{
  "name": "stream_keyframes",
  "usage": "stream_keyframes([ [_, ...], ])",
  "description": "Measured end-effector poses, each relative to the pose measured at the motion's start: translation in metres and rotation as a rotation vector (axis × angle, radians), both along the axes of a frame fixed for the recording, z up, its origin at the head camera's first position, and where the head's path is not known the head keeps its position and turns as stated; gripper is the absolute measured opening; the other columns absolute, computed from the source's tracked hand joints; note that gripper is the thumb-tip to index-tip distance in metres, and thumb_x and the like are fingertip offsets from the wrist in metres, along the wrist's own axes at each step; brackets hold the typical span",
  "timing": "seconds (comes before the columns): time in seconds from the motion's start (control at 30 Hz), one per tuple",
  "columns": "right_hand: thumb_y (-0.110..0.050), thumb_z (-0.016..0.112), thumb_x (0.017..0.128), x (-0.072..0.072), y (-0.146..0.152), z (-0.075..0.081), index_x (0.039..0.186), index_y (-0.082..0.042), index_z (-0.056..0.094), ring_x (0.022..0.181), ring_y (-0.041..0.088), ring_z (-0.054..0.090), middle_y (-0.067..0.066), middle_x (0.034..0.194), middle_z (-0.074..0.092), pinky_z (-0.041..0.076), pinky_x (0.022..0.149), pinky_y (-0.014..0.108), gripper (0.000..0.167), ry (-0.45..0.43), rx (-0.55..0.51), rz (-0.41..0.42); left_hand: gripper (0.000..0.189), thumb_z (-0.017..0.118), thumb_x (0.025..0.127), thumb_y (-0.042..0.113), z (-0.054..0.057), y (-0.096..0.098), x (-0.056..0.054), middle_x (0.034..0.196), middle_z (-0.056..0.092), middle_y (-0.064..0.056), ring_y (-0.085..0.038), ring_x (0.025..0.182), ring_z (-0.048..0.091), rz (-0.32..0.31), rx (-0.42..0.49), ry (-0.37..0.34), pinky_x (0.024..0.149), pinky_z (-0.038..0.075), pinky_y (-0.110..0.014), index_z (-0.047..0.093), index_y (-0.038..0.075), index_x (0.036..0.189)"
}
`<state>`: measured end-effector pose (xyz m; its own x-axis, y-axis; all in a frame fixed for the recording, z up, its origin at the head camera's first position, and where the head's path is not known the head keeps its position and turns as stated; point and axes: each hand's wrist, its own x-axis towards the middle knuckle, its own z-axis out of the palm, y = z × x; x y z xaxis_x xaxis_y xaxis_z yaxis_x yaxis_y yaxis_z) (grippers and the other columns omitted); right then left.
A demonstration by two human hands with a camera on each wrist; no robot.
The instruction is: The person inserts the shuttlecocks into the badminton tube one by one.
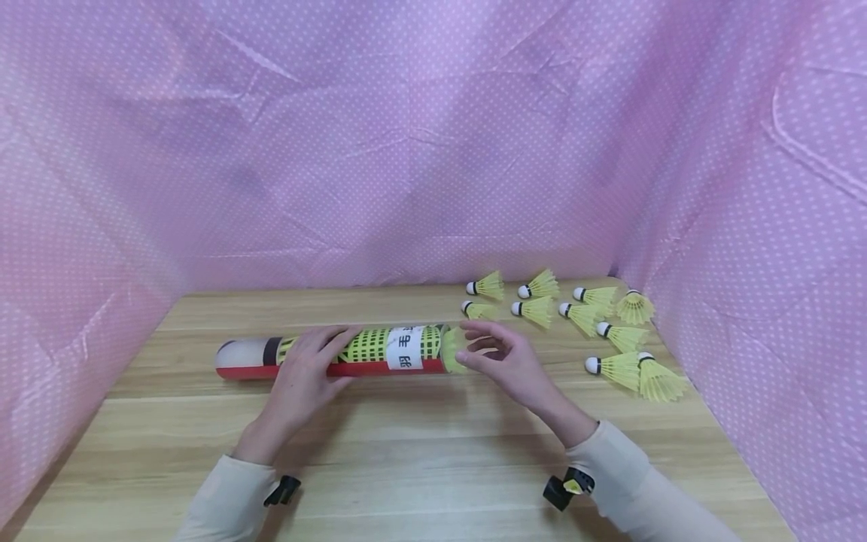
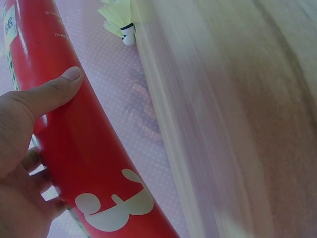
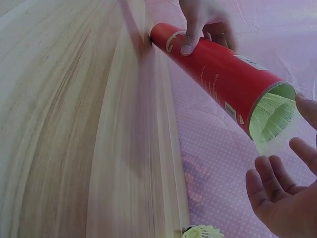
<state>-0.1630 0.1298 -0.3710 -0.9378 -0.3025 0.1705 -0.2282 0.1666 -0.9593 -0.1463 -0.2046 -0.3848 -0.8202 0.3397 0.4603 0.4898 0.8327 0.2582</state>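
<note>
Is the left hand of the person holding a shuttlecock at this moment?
No, the left hand grips the tube.

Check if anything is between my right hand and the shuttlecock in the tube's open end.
Nothing visible stands between them. The shuttlecock pokes partly out of the tube toward the nearby right hand. The left hand grips the tube farther back.

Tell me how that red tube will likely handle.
The tube would probably roll if pushed on the table, being cylindrical. It looks fairly stiff: no dent shows where the left hand grips it. The shuttlecock poking from its open end might slip out if that end tips down.
</note>
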Motion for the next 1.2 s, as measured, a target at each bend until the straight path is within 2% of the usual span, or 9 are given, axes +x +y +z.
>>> stream_keyframes([
  [0.1, -0.019, 0.079, 0.089, 0.001, 0.001, -0.001, 0.134, -0.011, 0.063, 0.107, 0.028, 0.065, 0.015, 0.125, 0.063, 0.056, 0.089, 0.036, 0.049, 0.001, 0.013, 0.022, 0.094, 0.096, 0.065, 0.01, 0.0, 0.0, 0.0, 0.14, 0.055, -0.01, -0.032, 0.127, 0.05, 0.004, -0.004, 0.003, 0.11, 0.034, -0.059, 0.052, 0.022, 0.147],
  [0.23, -0.018, 0.079, 0.089, 0.003, 0.0, -0.001, 0.136, -0.011, 0.062, 0.107, 0.028, 0.065, 0.014, 0.128, 0.061, 0.057, 0.088, 0.034, 0.051, -0.012, 0.013, 0.045, 0.094, 0.096, 0.065, 0.009, 0.001, 0.001, 0.001, 0.14, 0.054, -0.009, -0.032, 0.127, 0.049, 0.008, 0.001, 0.002, 0.11, 0.035, -0.058, 0.052, 0.022, 0.147],
  [0.43, -0.011, 0.079, 0.088, 0.008, 0.001, -0.001, 0.138, -0.007, 0.058, 0.108, 0.032, 0.066, 0.019, 0.128, 0.059, 0.057, 0.088, 0.034, 0.054, -0.043, -0.055, 0.052, 0.095, 0.096, 0.064, 0.008, 0.001, 0.003, 0.001, 0.139, 0.055, -0.011, -0.032, 0.127, 0.05, 0.006, 0.013, 0.001, 0.109, 0.035, -0.058, 0.052, 0.022, 0.147],
  [0.63, -0.004, 0.076, 0.089, 0.01, 0.004, -0.007, 0.138, -0.002, 0.055, 0.108, 0.037, 0.066, 0.021, 0.126, 0.06, 0.058, 0.087, 0.035, 0.053, -0.039, -0.099, 0.075, 0.094, 0.096, 0.065, 0.009, 0.001, 0.003, 0.001, 0.14, 0.055, -0.009, -0.032, 0.128, 0.049, 0.019, 0.016, -0.01, 0.109, 0.036, -0.058, 0.052, 0.023, 0.147],
  [0.8, -0.005, 0.076, 0.089, 0.015, 0.005, -0.012, 0.138, -0.003, 0.054, 0.109, 0.036, 0.066, 0.018, 0.129, 0.061, 0.058, 0.088, 0.036, 0.053, -0.054, -0.113, 0.09, 0.094, 0.096, 0.065, 0.009, 0.002, 0.003, 0.001, 0.139, 0.055, -0.009, -0.031, 0.127, 0.049, 0.032, 0.021, -0.008, 0.108, 0.037, -0.059, 0.053, 0.023, 0.146],
  [0.93, -0.006, 0.076, 0.089, 0.019, 0.004, -0.014, 0.14, -0.005, 0.053, 0.11, 0.041, 0.065, 0.018, 0.135, 0.059, 0.057, 0.088, 0.035, 0.057, -0.076, -0.122, 0.104, 0.094, 0.096, 0.064, 0.01, 0.002, 0.003, 0.002, 0.139, 0.055, -0.009, -0.032, 0.127, 0.049, 0.042, 0.021, -0.011, 0.108, 0.036, -0.059, 0.053, 0.023, 0.147],
  [1.03, -0.004, 0.075, 0.089, 0.023, 0.003, -0.014, 0.144, -0.007, 0.049, 0.106, 0.043, 0.066, 0.019, 0.142, 0.055, 0.057, 0.088, 0.036, 0.061, -0.1, -0.144, 0.124, 0.093, 0.097, 0.064, 0.011, 0.001, 0.004, 0.002, 0.139, 0.055, -0.009, -0.032, 0.127, 0.05, 0.047, 0.024, -0.006, 0.108, 0.036, -0.059, 0.054, 0.022, 0.146],
  [1.2, -0.004, 0.073, 0.091, 0.028, 0.003, -0.012, 0.151, -0.01, 0.039, 0.086, 0.041, 0.072, 0.018, 0.15, 0.047, 0.056, 0.092, 0.041, 0.07, -0.155, -0.226, 0.173, 0.092, 0.097, 0.063, 0.009, -0.001, 0.004, 0.0, 0.139, 0.056, -0.009, -0.032, 0.126, 0.05, 0.047, 0.031, 0.021, 0.109, 0.036, -0.057, 0.055, 0.02, 0.145],
])
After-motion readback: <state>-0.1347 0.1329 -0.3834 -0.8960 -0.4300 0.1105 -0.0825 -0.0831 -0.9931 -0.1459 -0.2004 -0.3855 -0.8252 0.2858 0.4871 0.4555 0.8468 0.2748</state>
